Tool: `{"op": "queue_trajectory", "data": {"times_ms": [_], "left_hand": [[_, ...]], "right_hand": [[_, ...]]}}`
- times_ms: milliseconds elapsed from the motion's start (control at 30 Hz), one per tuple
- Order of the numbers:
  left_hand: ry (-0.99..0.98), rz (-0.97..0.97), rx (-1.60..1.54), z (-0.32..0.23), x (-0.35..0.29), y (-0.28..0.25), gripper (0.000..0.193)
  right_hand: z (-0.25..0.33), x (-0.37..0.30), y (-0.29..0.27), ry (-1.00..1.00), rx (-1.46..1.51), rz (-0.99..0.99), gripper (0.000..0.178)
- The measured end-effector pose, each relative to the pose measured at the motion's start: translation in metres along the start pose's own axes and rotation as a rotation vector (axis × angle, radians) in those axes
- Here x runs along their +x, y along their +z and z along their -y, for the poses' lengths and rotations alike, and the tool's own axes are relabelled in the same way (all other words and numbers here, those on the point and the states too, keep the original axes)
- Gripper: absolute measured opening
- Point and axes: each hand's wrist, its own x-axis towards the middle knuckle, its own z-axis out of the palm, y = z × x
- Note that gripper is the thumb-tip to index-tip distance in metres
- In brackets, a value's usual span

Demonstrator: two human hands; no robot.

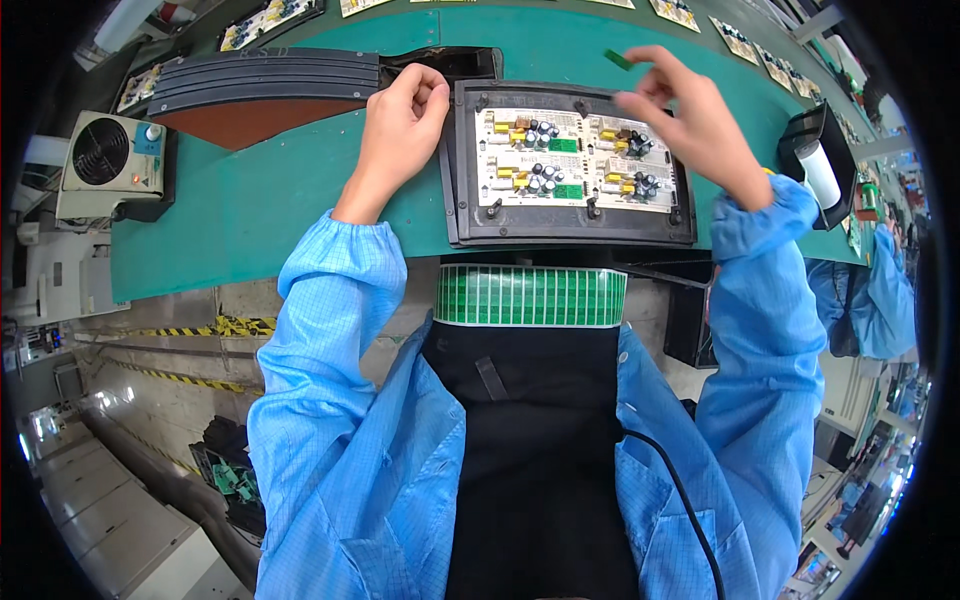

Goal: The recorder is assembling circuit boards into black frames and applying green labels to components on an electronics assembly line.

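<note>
A black fixture tray [470, 225] lies on the bench in front of me, holding several white circuit boards [535, 165] with black capacitors, yellow parts and green patches. My left hand [405, 115] is beside the tray's upper left corner, its thumb and fingers pinched together; what they hold, if anything, is hidden. Over the tray's upper right is my right hand [690, 115]. A small green rectangular label [619, 60] is at its index fingertip, apart from the thumb, above the tray's far edge. A strip of green labels [530, 296] on white backing lies across my waist at the bench edge.
A long black bin [270, 80] and an ionizer fan [105, 155] stand at the left of the green bench [250, 235]. On the right is a black holder [800, 130] with a white roll [820, 172]. More circuit boards [735, 40] line the far side.
</note>
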Motion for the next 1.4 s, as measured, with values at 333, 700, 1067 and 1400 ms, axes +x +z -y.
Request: {"op": "queue_trajectory", "data": {"times_ms": [333, 700, 1067, 1400], "left_hand": [[-0.021, -0.059, -0.038, 0.008, 0.003, 0.001, 0.011], [-0.043, -0.057, -0.079, 0.009, 0.004, 0.002, 0.010], [-0.034, -0.055, -0.055, 0.008, 0.004, 0.002, 0.011], [-0.022, -0.060, -0.068, 0.010, 0.003, 0.001, 0.011]], "right_hand": [[-0.030, -0.044, -0.014, 0.179, 0.212, 0.198, 0.051], [-0.028, -0.037, -0.007, 0.126, 0.201, 0.207, 0.050], [-0.023, -0.033, -0.005, 0.147, 0.003, 0.220, 0.055], [-0.039, -0.042, -0.012, 0.052, -0.533, -0.096, 0.039]]}}
